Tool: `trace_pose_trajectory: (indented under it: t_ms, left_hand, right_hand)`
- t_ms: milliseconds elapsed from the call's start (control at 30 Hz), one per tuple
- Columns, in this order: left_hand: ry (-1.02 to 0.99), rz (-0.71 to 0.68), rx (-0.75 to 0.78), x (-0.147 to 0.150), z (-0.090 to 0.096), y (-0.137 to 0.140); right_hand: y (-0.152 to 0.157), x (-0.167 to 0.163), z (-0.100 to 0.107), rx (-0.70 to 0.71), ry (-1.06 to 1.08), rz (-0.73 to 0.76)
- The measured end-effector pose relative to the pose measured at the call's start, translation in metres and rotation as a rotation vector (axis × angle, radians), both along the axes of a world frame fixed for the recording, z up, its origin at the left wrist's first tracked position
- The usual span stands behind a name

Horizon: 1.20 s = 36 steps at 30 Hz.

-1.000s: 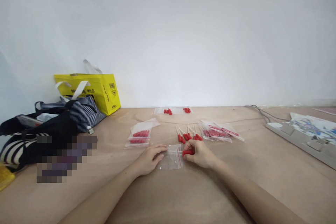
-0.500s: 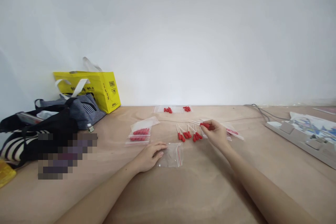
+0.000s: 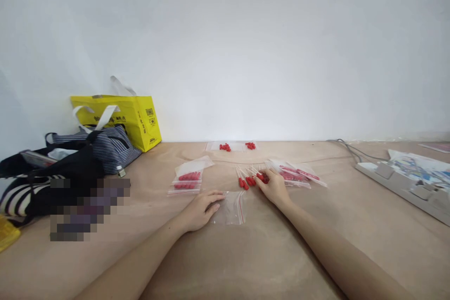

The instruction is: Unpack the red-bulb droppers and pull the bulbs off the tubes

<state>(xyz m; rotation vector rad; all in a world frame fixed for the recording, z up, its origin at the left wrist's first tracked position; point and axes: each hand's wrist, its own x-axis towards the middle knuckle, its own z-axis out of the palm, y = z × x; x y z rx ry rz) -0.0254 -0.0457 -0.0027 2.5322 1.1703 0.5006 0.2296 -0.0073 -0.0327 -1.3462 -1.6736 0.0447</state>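
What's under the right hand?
Red-tipped sticks: some red tips show beside the thumb and fingers of the right hand. The hand hides the rest, so how many lie beneath it, or whether one is pinched, can't be seen.

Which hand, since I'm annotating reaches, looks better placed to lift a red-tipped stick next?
Probably the right hand: it is at the red-tipped sticks, while the left hand rests by the clear bag, farther off.

A plain pale wall [image 3: 281, 56], brightest toward its middle, rises behind a light brown tabletop [image 3: 225, 262].
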Motion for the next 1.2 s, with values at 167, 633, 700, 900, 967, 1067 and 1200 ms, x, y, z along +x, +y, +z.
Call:
trace_pose_trajectory:
  t_ms: [167, 633, 700, 900, 967, 1067, 1200]
  left_hand:
    - [0.012, -0.002, 0.004, 0.0, 0.0, 0.0]
    - [0.029, -0.003, -0.006, -0.001, -0.002, 0.001]
    - [0.031, 0.001, -0.01, 0.0, 0.0, 0.0]
    - [0.041, 0.009, -0.015, 0.0, 0.001, -0.001]
    - [0.045, 0.005, -0.013, -0.001, 0.0, -0.001]
    - [0.055, 0.009, -0.014, -0.001, 0.0, -0.001]
    - [0.05, 0.015, -0.012, 0.0, 0.002, -0.001]
  right_hand:
    - [-0.001, 0.001, -0.001, -0.021, -0.018, -0.01]
    - [0.003, 0.013, -0.004, -0.174, -0.072, -0.095]
    - [0.003, 0.012, -0.003, -0.178, -0.056, -0.061]
    - [0.002, 0.012, -0.002, -0.184, -0.028, 0.025]
    - [0.002, 0.012, -0.002, -0.187, -0.023, 0.028]
    - [0.0, 0.012, -0.001, -0.193, -0.019, 0.032]
    - [-0.004, 0.01, 0.002, -0.143, -0.095, 0.118]
